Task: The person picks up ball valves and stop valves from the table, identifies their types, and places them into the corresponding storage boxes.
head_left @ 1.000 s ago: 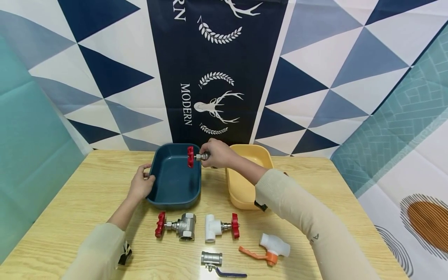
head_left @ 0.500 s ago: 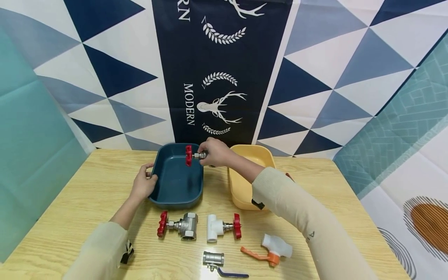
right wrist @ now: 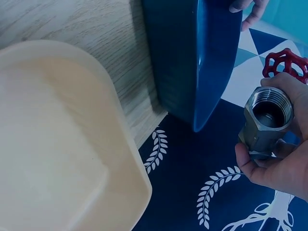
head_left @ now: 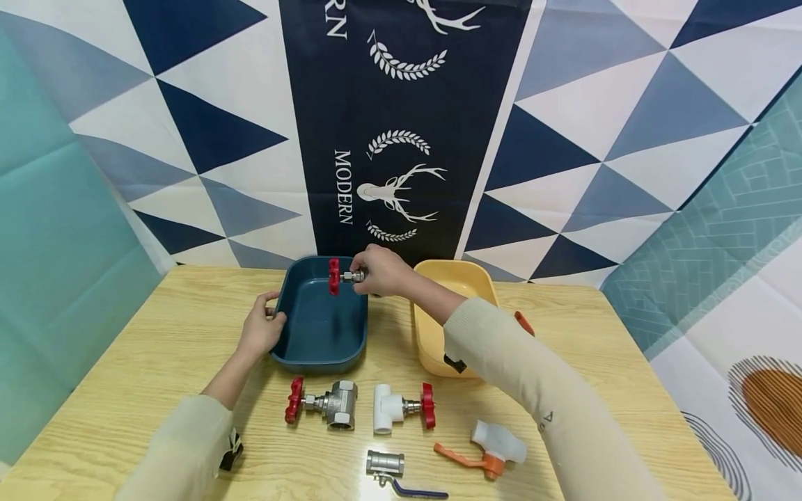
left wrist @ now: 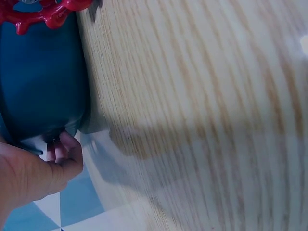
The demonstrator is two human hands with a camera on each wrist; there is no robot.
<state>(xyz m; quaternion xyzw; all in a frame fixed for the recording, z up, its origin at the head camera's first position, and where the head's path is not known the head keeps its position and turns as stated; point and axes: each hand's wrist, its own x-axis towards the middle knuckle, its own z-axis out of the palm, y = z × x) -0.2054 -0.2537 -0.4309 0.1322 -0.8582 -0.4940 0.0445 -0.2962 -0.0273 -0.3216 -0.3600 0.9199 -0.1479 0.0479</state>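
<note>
My right hand (head_left: 385, 270) grips a metal gate valve (right wrist: 262, 132) by its body, above the back right part of a dark blue bin (head_left: 316, 337). The valve's red handwheel (head_left: 334, 276) points left, over the inside of the bin. In the right wrist view the valve's threaded opening faces the camera, with thumb and fingers round the hex body. My left hand (head_left: 263, 327) pinches the bin's left rim, thumb on the inner side and fingers outside. The bin's visible floor is bare.
To the right stands a yellow bin (head_left: 432, 344), partly behind my right forearm. In front lie another metal gate valve (head_left: 338, 405), a white valve with red handwheel (head_left: 387, 409), a metal ball valve (head_left: 385, 463) and a white valve with orange lever (head_left: 498, 443). A red handle (head_left: 523, 323) shows beyond the sleeve.
My right hand and the gate valve have shifted slightly left over the blue bin. My left hand keeps its hold on the rim, and the whole view has drifted a little to the right.
</note>
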